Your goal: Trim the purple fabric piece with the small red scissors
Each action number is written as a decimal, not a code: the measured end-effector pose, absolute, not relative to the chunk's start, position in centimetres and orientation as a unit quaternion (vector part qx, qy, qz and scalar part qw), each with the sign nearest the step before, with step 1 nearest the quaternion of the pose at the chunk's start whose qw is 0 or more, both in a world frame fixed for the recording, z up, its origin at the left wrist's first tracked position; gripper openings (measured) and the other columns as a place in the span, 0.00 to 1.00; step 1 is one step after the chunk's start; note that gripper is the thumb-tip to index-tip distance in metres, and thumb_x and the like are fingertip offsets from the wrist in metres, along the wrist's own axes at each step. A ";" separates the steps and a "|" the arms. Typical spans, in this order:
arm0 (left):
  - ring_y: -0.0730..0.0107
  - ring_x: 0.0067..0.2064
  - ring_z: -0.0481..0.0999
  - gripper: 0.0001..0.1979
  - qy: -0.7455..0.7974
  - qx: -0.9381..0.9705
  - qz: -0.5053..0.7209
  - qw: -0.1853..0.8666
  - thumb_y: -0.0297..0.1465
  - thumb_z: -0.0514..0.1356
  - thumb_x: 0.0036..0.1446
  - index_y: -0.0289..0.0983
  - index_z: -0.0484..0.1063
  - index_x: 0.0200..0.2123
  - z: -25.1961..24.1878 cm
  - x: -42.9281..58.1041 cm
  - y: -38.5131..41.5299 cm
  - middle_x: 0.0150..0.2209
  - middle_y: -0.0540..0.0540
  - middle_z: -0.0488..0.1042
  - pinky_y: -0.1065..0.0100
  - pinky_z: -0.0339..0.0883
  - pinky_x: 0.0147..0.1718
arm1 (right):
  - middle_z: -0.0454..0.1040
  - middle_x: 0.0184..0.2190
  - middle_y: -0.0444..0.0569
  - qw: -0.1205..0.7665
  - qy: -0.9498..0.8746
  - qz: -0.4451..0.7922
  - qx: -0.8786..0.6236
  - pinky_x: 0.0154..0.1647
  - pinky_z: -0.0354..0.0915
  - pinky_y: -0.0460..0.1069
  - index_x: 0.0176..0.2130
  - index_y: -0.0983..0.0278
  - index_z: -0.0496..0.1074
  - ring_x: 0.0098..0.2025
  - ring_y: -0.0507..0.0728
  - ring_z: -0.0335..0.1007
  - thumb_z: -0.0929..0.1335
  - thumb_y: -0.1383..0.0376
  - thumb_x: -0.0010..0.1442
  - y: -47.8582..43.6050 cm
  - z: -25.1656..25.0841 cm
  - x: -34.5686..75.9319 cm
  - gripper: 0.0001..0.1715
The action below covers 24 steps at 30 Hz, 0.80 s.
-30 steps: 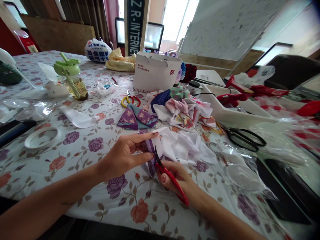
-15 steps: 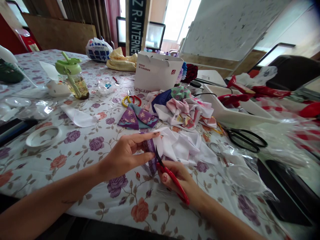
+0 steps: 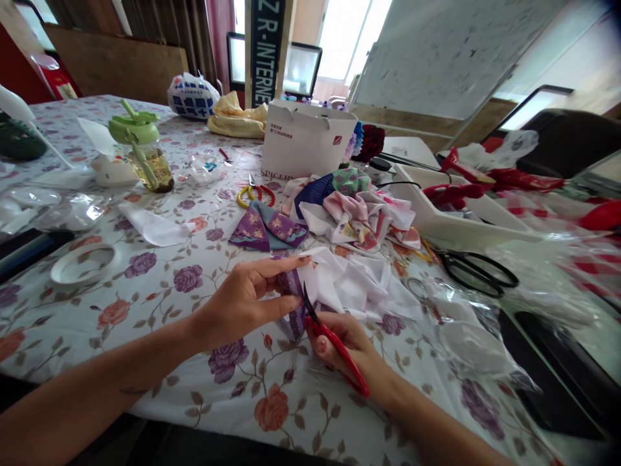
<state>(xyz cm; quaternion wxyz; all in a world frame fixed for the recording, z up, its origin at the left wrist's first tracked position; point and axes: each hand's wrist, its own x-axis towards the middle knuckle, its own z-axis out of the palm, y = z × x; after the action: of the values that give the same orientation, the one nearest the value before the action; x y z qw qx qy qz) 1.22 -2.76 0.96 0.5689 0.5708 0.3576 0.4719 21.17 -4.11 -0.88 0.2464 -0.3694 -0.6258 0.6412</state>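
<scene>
My left hand pinches a folded piece of purple patterned fabric between thumb and fingers, and a white cloth spreads out to its right. My right hand grips small red-handled snips. Their dark pointed blades rise to the purple fabric's edge, right beside my left thumb. The blade tips appear to touch the fabric, though I cannot tell whether they are cutting it. Part of the fabric is hidden behind my fingers.
On the floral tablecloth lie folded purple-and-teal fabric, a heap of pastel cloth, yellow-handled snips, black scissors and crumpled plastic. Behind stand a white paper bag, a white tray and a green-lidded bottle.
Both hands and the snips keep nearly the same hold on the fabric. The whole view has drifted slightly.
</scene>
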 end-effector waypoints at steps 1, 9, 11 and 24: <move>0.59 0.55 0.74 0.27 0.357 0.570 0.472 0.570 0.26 0.68 0.49 0.41 0.73 0.54 0.9 1.2 -2.8 0.57 0.45 0.72 0.68 0.71 0.52 | 0.49 0.18 0.37 0.247 -0.626 0.643 -0.366 0.21 0.39 0.47 0.21 0.62 0.53 0.21 0.47 0.42 0.67 0.39 0.52 -4.1 -0.9 21.2 0.34; 0.60 0.52 0.76 0.26 0.381 0.556 0.480 0.561 0.24 0.67 0.49 0.39 0.73 0.53 1.3 1.1 -2.4 0.54 0.46 0.75 0.66 0.71 0.50 | 0.48 0.20 0.38 0.241 -0.651 0.630 -0.347 0.22 0.40 0.47 0.23 0.62 0.53 0.23 0.48 0.43 0.66 0.39 0.54 -4.0 -1.1 21.4 0.33; 0.60 0.50 0.77 0.27 0.385 0.540 0.483 0.572 0.25 0.68 0.48 0.39 0.73 0.53 1.4 1.1 -2.2 0.53 0.46 0.76 0.67 0.73 0.47 | 0.48 0.20 0.38 0.235 -0.652 0.632 -0.346 0.22 0.41 0.47 0.23 0.62 0.54 0.23 0.48 0.43 0.66 0.39 0.55 -4.0 -1.1 21.4 0.33; 0.57 0.58 0.70 0.28 0.377 0.520 0.501 0.580 0.28 0.69 0.48 0.42 0.72 0.55 1.7 0.5 -2.1 0.59 0.46 0.71 0.68 0.71 0.48 | 0.51 0.22 0.38 0.215 -0.662 0.631 -0.344 0.23 0.42 0.47 0.25 0.64 0.59 0.24 0.49 0.45 0.66 0.38 0.54 -3.8 -1.2 21.7 0.32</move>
<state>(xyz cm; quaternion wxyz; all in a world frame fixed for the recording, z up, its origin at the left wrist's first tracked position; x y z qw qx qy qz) 0.55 -2.09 1.66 0.5798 0.5198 0.3773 0.5014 21.66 -3.75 -1.23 0.2147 -0.3440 -0.6618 0.6305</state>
